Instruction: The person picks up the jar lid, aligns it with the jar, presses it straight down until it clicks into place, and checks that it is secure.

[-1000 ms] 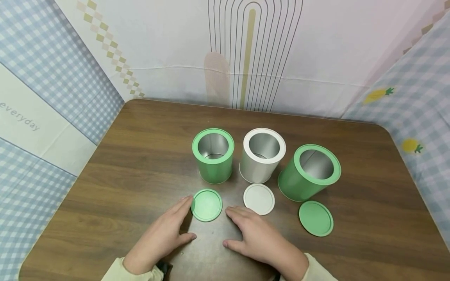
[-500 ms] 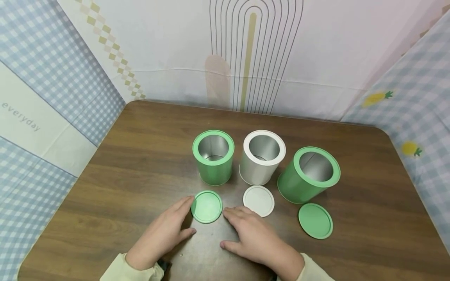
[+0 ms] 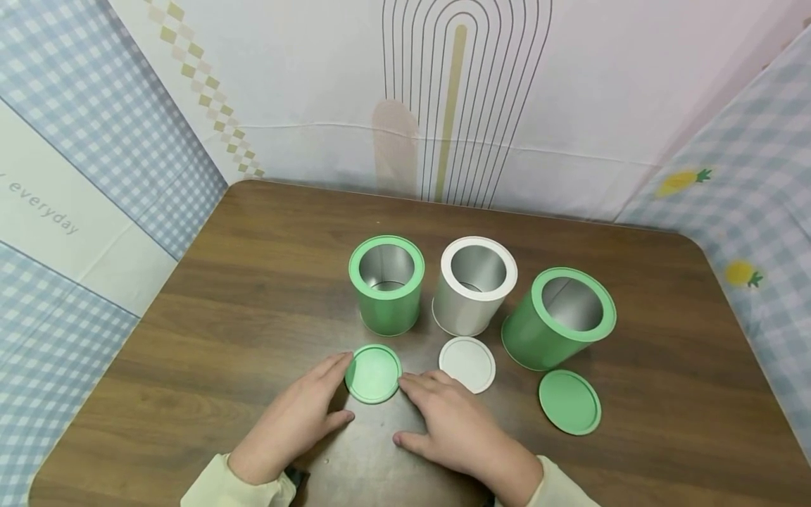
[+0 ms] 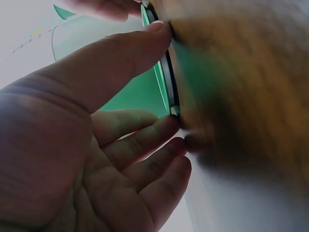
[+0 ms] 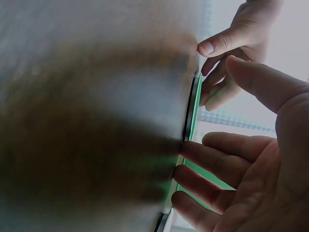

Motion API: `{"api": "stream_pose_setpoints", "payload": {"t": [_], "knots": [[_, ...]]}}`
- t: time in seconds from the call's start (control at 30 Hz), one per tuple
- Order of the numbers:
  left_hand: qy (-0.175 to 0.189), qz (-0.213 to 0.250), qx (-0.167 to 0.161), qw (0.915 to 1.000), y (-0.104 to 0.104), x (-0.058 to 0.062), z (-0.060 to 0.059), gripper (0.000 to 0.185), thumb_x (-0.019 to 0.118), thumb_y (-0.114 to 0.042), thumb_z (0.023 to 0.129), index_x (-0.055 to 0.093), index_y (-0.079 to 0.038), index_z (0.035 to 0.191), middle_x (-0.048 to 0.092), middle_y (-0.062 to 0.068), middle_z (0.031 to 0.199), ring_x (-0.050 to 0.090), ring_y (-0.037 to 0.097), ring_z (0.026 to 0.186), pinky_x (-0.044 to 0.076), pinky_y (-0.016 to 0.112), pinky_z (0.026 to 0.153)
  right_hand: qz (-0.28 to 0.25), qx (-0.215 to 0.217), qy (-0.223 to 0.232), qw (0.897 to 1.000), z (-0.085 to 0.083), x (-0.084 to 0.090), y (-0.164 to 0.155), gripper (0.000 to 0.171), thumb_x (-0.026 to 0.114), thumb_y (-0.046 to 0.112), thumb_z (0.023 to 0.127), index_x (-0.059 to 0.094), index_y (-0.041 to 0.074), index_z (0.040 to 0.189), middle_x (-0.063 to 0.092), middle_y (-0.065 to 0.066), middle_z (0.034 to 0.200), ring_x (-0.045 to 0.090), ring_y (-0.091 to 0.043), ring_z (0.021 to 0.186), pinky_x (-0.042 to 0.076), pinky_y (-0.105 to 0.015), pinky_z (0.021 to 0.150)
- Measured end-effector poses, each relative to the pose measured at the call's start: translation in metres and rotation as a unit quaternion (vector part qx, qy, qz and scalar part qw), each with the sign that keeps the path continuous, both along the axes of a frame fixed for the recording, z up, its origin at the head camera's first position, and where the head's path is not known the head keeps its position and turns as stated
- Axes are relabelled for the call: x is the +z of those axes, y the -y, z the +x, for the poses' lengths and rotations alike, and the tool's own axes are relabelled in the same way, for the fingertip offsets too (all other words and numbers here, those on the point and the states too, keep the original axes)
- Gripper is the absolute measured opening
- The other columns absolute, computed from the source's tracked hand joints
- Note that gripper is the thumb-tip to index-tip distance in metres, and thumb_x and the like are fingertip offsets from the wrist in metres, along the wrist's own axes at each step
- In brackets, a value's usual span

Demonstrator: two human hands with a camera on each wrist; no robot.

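Flat on the table lies a light green round lid [image 3: 374, 374], seen edge-on in both wrist views. My left hand [image 3: 298, 415] rests at its left edge, fingers extended and thumb spread apart, fingertips at the rim. On the opposite side my right hand [image 3: 453, 422] has its fingertips at or very near the lid's right edge; contact there is hard to tell. Neither hand grips anything. Behind the lid stands a green can [image 3: 389, 313], its mouth uncovered. A white lid [image 3: 467, 364] lies just beyond the right hand's fingers.
An uncovered white can [image 3: 461, 310] and another uncovered green can [image 3: 529, 334] stand to the right of the first. A darker green lid [image 3: 569, 402] lies in front of the rightmost can. Patterned cloth [image 3: 304, 84] hangs behind the wooden table [image 3: 209, 317].
My right hand has shifted slightly left, bringing its fingertips up to the light green lid's edge. The left hand has hardly moved. Cans and lids stay where they were.
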State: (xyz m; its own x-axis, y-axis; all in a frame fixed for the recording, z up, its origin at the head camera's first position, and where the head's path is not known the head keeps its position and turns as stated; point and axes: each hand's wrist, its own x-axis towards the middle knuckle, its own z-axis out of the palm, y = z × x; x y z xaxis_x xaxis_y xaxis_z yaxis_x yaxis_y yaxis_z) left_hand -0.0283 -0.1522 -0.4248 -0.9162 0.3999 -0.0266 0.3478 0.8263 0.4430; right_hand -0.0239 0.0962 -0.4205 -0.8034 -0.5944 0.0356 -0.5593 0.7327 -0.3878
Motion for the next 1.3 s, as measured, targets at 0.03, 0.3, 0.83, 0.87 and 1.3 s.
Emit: {"api": "stream_pose_setpoints", "payload": {"t": [0.03, 0.3, 0.83, 0.87, 1.3], "knots": [[0.000, 0.000, 0.001, 1.0000, -0.0002, 0.0001, -0.0003, 0.080, 0.088, -0.021, 0.077, 0.050, 0.003, 0.143, 0.056, 0.014, 0.141, 0.055, 0.029, 0.129, 0.046, 0.045, 0.106, -0.001, 0.000, -0.001, 1.000, 0.0000, 0.0002, 0.0001, 0.068, 0.080, 0.045, 0.080, 0.062, 0.006, 0.133, 0.067, -0.003, 0.128, 0.059, -0.020, 0.116, 0.049, -0.038, 0.100], [-0.004, -0.001, 0.006, 1.0000, -0.0016, 0.0011, -0.0006, 0.078, 0.088, -0.021, 0.077, 0.051, 0.001, 0.142, 0.057, 0.010, 0.139, 0.058, 0.027, 0.126, 0.049, 0.044, 0.103, -0.002, -0.005, -0.004, 1.000, 0.0003, 0.0011, 0.0009, 0.066, 0.080, 0.045, 0.080, 0.063, 0.008, 0.132, 0.068, -0.002, 0.127, 0.059, -0.020, 0.114, 0.049, -0.039, 0.098], [-0.056, 0.002, -0.007, 0.9984, -0.0013, -0.0028, -0.0001, 0.059, 0.091, -0.020, 0.072, 0.067, -0.002, 0.123, 0.056, 0.002, 0.109, 0.059, 0.017, 0.098, 0.056, 0.036, 0.083, -0.007, -0.010, 0.012, 1.000, 0.0019, 0.0010, 0.0032, 0.064, 0.080, 0.044, 0.081, 0.063, 0.010, 0.132, 0.067, -0.003, 0.129, 0.059, -0.021, 0.119, 0.048, -0.043, 0.100], [-0.059, 0.005, -0.009, 0.9982, -0.0014, -0.0030, -0.0003, 0.058, 0.092, -0.020, 0.072, 0.067, -0.003, 0.122, 0.056, 0.002, 0.109, 0.059, 0.016, 0.097, 0.056, 0.035, 0.082, -0.007, -0.009, 0.012, 1.000, 0.0019, 0.0008, 0.0032, 0.064, 0.080, 0.044, 0.081, 0.063, 0.010, 0.132, 0.067, -0.003, 0.129, 0.059, -0.021, 0.119, 0.047, -0.043, 0.100], [-0.041, 0.016, -0.011, 0.9990, -0.0019, -0.0032, -0.0030, 0.076, 0.091, -0.019, 0.073, 0.055, 0.000, 0.137, 0.060, 0.010, 0.134, 0.056, 0.029, 0.125, 0.047, 0.045, 0.105, -0.002, -0.007, 0.006, 1.000, 0.0008, -0.0006, 0.0039, 0.066, 0.080, 0.045, 0.080, 0.063, 0.008, 0.132, 0.067, -0.004, 0.130, 0.059, -0.021, 0.118, 0.047, -0.044, 0.100]]}}
